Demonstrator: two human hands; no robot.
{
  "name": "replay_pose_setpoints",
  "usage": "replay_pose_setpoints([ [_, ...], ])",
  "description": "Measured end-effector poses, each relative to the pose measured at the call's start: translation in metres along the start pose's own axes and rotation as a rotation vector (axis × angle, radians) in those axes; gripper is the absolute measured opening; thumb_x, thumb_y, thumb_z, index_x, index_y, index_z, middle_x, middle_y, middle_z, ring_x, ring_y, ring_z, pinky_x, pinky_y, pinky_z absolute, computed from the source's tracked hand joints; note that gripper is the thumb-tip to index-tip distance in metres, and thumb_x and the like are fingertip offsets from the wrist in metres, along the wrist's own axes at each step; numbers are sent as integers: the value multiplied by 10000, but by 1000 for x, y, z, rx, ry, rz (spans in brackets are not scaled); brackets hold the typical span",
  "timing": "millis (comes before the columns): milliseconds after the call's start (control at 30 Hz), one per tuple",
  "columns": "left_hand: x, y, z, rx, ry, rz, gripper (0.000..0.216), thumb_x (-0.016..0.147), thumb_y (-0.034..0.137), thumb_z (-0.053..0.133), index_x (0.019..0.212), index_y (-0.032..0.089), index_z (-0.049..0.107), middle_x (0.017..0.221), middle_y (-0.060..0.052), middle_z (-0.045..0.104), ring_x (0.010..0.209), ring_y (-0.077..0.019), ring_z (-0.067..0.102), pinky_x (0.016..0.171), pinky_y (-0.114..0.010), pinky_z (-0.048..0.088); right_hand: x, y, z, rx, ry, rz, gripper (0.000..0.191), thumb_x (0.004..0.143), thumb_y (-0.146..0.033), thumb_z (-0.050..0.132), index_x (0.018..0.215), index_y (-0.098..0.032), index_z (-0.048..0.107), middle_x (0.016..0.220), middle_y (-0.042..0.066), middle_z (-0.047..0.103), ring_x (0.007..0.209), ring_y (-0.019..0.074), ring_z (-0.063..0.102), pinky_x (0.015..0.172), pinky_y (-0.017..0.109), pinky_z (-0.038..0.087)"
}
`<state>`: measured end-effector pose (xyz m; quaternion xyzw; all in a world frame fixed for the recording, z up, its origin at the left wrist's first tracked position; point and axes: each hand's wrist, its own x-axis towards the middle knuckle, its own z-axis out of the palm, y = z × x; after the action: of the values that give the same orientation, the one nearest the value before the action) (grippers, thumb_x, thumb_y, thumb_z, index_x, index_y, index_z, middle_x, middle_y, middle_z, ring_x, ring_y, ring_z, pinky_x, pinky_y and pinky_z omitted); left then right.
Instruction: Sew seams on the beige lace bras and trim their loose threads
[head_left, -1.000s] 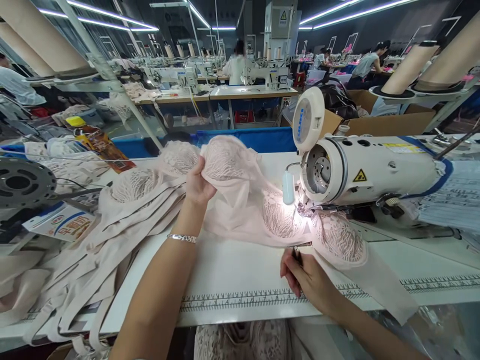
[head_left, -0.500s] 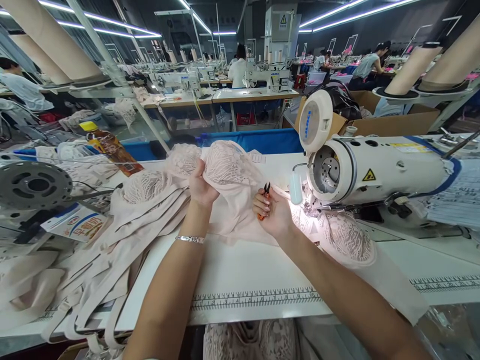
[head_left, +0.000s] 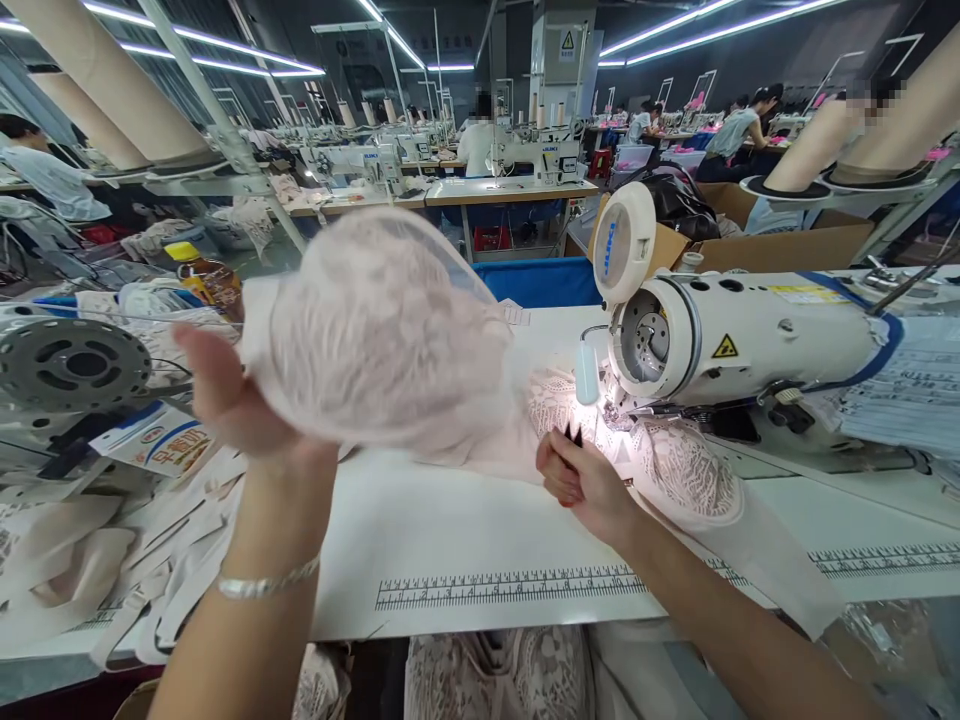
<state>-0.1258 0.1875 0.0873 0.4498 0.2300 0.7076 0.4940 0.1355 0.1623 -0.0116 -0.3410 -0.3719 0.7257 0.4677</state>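
My left hand [head_left: 225, 395] is raised above the table with a pale pink lace bra [head_left: 382, 330] lifted in it; the fabric is blurred by motion. My right hand [head_left: 581, 480] rests on the table by the needle of the white sewing machine [head_left: 750, 335], closed round small thread snips [head_left: 574, 437] whose dark tips show. Another lace bra cup [head_left: 682, 470] lies under the machine head, lit by its lamp [head_left: 587, 372].
A pile of finished pink bras and straps [head_left: 150, 540] lies at the left. A printed ruler [head_left: 510, 585] runs along the table's front. A metal wheel [head_left: 71, 365], a bottle [head_left: 206, 280] and a packet [head_left: 157, 445] sit far left. Other workers sit at machines behind.
My left hand has swung the bra up and to the left off the table. My right hand, with the snips, has dropped back down to the needle area.
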Motion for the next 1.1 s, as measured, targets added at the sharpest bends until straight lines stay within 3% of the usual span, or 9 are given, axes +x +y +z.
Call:
replay_pose_setpoints([
  [133,-107,-19,-17,272,57,-490,529,657,690,754,1039,325,780,1024,-46,781,1198,-390,633,991,-466,566,-43,-14,-13,-439,13,-20,563,895,-699,560,854,-164,733,662,10,593,531,100,360,475,262,196],
  [267,-189,-50,-5,604,-159,-852,512,840,638,625,1169,259,729,1183,-95,730,1220,-349,613,1103,-506,465,-78,-10,-13,-729,-163,73,607,881,-749,522,639,-193,508,600,-49,366,547,103,289,509,273,188],
  [467,-193,-24,20,699,-1039,-687,149,888,261,638,984,246,751,854,-47,757,802,-214,720,856,-318,574,-124,6,-20,-1109,-81,49,411,944,-430,549,632,-217,389,596,-44,392,568,134,399,543,265,264],
  [533,-182,-24,26,690,-984,-604,251,975,195,485,1064,227,717,845,-41,745,748,-170,712,752,-263,576,-137,9,-20,-1231,-49,2,223,917,-282,502,701,-226,517,659,-10,563,623,178,533,578,272,340],
  [633,-167,-44,39,946,-889,-313,417,999,115,391,1342,253,583,1343,-119,627,1250,-242,591,1042,-418,502,-154,11,-18,-1320,-94,-105,308,778,-125,447,953,-255,665,863,39,715,769,229,654,653,294,432],
  [767,-154,-66,55,1035,-1255,51,119,918,249,670,985,203,756,1590,-107,390,1525,-363,213,1220,-586,214,-174,-2,-21,-1404,-203,-141,371,672,-67,440,879,-265,675,819,26,712,743,221,665,635,281,436],
  [867,-152,-60,60,921,-1310,124,198,881,324,730,736,189,723,1442,-72,576,1438,-336,399,1218,-526,183,-187,-21,-30,-1361,-225,-38,247,760,-61,447,767,-259,595,795,19,678,732,210,643,656,281,454],
  [967,-159,-49,63,782,-1356,74,352,889,348,716,590,187,622,926,-56,756,1020,-229,674,1116,-429,319,-192,-34,-37,-1227,-256,55,175,924,-191,471,796,-263,566,821,13,652,734,197,619,691,278,475],
  [1100,-171,-46,66,725,-1379,-167,465,901,338,687,508,194,485,490,15,567,498,-122,506,691,-303,427,-184,-29,-29,-1097,-354,132,407,984,-555,482,739,-237,552,737,1,570,658,175,541,611,268,423],
])
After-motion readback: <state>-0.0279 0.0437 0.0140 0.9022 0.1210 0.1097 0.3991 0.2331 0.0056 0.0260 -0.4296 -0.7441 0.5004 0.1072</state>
